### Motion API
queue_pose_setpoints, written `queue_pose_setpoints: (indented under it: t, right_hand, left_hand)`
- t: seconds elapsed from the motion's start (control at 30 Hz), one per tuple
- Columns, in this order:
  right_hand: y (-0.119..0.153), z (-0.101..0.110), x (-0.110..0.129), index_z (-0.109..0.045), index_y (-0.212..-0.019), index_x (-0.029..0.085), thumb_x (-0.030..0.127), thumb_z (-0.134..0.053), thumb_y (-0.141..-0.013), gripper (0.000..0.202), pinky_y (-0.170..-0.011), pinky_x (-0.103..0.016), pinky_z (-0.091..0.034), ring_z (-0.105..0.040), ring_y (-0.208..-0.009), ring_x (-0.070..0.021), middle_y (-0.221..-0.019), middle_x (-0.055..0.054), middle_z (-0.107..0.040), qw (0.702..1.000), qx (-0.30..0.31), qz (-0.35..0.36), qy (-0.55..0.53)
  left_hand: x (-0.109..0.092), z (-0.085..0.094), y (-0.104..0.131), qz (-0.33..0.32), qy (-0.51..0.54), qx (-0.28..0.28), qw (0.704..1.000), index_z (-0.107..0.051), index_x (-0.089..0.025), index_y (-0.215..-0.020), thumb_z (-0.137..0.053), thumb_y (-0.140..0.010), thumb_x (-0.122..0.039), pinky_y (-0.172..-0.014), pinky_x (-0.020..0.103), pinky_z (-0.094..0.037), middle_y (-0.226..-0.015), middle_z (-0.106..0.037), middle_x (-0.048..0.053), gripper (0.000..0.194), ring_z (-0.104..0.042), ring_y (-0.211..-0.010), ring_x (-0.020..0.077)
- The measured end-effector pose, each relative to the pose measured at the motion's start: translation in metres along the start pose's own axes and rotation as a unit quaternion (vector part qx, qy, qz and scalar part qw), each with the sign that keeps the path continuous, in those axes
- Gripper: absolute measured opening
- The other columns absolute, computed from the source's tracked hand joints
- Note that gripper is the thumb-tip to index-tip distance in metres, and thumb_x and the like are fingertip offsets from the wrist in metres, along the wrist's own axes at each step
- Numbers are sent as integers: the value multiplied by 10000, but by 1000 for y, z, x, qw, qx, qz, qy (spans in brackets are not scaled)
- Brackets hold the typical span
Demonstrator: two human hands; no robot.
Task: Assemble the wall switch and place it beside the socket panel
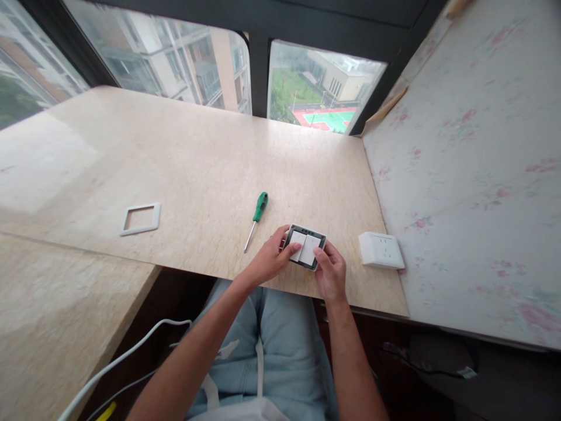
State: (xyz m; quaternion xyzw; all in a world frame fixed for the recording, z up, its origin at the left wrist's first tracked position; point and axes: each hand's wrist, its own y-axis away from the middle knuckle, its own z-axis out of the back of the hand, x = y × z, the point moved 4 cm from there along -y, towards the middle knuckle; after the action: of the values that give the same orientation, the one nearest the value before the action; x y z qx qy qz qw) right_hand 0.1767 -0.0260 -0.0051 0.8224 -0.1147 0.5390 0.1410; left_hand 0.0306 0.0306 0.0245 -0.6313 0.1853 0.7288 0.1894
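A two-rocker light switch (310,250) with white rockers and a dark inner frame is held just over the front edge of the ledge. My left hand (275,254) grips its left side, thumb lying on the left rocker. On the other side my right hand (329,270) holds the right edge, thumb against the right rocker. The fingers beneath the switch are mostly hidden. Left of and beyond the hands lies a screwdriver (260,207) with a green handle, its metal tip pointing toward me. Farther left a white rectangular cover frame (158,216) rests flat.
A white socket box (382,250) sits at right by the flowered wall (464,175). The stone-patterned ledge (210,169) runs back to the windows (324,88). A white cable (127,354) hangs at lower left, beside the nearer ledge section (65,304).
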Motion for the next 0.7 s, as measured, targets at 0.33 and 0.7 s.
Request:
queue_pose_setpoints:
  t: [0.33, 0.7]
  right_hand:
    - [0, 1, 1, -706, -1049, 196, 429, -757, -782, 359, -805, -340, -569, -693, -924, -226, -1012, -58, -755, 999, -30, 16, 2]
    - [1, 4, -7, -293, -1546, 260, 359, -913, -610, 1127, -1004, -410, -541, -646, -1155, -256, -1388, -105, -598, 993, 15, -1, 120]
  left_hand:
    - [7, -9, 2, -52, -80, -46, 994, -441, -161, -1420, -504, -987, -386, -1107, 496, -380, -1401, -533, 176, 492, -509, -1275, 299]
    - [14, -13, 6, -34, -111, -95, 989, -359, -152, -1496, -501, -981, -453, -1059, 479, -420, -1352, -533, 182, 614, -532, -1220, 287]
